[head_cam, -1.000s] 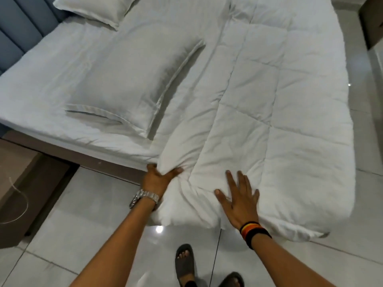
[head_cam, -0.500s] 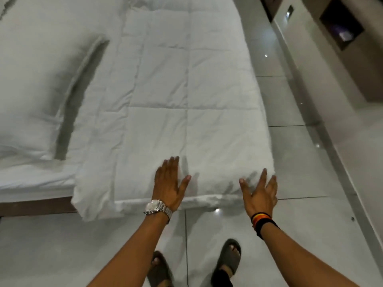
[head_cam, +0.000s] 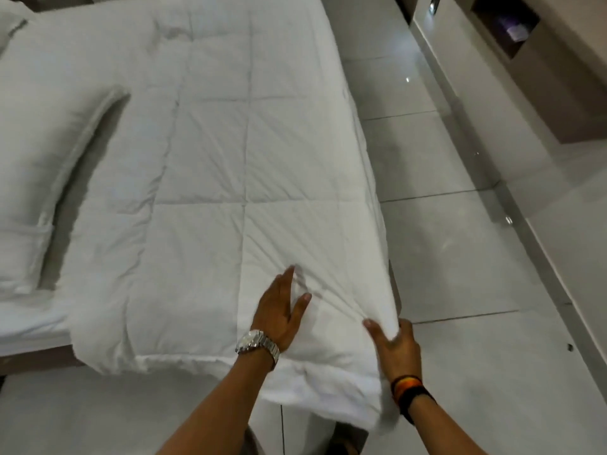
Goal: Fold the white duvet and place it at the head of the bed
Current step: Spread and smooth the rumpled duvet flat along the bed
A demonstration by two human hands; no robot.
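A pillow [head_cam: 36,165] is seen to the left of the duvet [head_cam: 230,178], lying on the sheet of the bed [head_cam: 29,323]. The duvet is spread as a long quilted strip down the right side of the bed, its near end hanging over the bed's edge towards the floor [head_cam: 460,257].

On the duvet's near end, the left hand [head_cam: 279,310] is laid flat, fingers spread wide, and nothing is gripped by it. At the duvet's near right corner, the right hand [head_cam: 397,346] is closed on a bunch of the fabric, with creases fanning out from the pinch.

The folding step appears to be in hand: the duvet looks already narrowed lengthwise, and the near end is being secured for another fold. The next move is judged to call for the left hand to take the other near corner, so that both can be lifted together and carried evenly across, keeping the edges aligned.
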